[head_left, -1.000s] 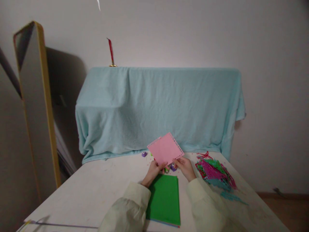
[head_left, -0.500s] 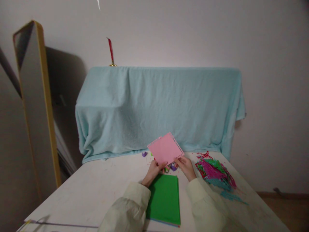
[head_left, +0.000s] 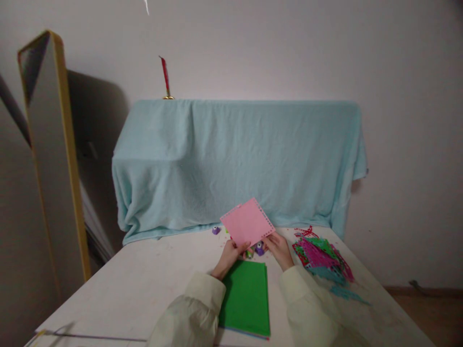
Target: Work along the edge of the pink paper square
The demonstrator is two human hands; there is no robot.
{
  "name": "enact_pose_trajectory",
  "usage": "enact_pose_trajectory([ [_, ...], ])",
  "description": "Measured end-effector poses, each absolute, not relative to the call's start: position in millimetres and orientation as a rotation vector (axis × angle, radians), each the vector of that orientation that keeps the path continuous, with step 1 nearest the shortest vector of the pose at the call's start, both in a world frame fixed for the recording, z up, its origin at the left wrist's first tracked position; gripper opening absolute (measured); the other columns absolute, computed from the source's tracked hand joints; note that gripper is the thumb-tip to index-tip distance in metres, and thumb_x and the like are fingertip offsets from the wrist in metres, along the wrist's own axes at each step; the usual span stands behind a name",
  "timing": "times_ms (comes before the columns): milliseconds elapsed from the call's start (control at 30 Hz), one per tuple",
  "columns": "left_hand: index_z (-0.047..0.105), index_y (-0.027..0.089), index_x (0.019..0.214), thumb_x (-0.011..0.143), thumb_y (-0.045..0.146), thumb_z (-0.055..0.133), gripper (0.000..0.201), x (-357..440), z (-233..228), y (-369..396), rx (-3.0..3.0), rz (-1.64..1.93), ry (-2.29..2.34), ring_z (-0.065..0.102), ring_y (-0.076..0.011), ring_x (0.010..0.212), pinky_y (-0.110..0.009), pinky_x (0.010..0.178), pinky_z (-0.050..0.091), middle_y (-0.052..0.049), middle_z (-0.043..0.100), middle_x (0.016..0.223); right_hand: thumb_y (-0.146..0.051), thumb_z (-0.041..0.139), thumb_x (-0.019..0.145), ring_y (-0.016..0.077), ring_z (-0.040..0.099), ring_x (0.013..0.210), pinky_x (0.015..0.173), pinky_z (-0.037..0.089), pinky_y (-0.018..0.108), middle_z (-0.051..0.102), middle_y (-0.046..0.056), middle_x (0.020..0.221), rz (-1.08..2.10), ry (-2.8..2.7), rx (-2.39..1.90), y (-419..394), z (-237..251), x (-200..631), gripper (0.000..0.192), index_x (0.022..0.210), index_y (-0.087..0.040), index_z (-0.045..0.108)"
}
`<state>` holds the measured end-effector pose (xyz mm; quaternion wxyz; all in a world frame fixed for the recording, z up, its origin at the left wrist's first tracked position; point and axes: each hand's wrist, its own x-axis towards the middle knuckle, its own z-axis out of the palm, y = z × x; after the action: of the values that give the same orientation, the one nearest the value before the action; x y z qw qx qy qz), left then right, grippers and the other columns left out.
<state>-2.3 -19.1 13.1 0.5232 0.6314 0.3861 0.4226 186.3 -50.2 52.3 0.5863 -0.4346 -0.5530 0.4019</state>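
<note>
My left hand (head_left: 228,257) and my right hand (head_left: 279,247) hold up a pink paper sheet (head_left: 247,221) by its lower corners, tilted, above the white table (head_left: 144,284). The sheet's edges show a punched border of small holes. Just below it, between my hands, lie a small purple punch (head_left: 259,249) and a green one (head_left: 249,253). A stack of paper with a green sheet on top (head_left: 248,297) lies on the table in front of me, between my cream sleeves.
A heap of punched pink, green and blue paper pieces (head_left: 321,258) lies at the right. Another small purple punch (head_left: 215,230) sits farther back. A light blue blanket (head_left: 238,159) covers furniture behind the table. A yellow-framed mirror (head_left: 50,144) leans at the left.
</note>
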Motion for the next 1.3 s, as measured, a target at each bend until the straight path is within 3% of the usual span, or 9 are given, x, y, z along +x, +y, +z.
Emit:
enact_pose_trajectory([
  [1300,0.072,0.008,0.074,0.072,0.060,0.058,0.054,-2.3,20.3,-25.3,1.525,1.010,0.919,0.046,-0.0101,0.045,-0.021,0.047,0.032,-0.005,0.057,0.052,-0.047,0.067,0.070,0.0137,0.052,0.050,0.047,0.042,0.025,0.061,0.002,0.061,0.884,-1.272,-0.982,-51.7,54.3,185.5,0.032,0.080,-0.016,0.062],
])
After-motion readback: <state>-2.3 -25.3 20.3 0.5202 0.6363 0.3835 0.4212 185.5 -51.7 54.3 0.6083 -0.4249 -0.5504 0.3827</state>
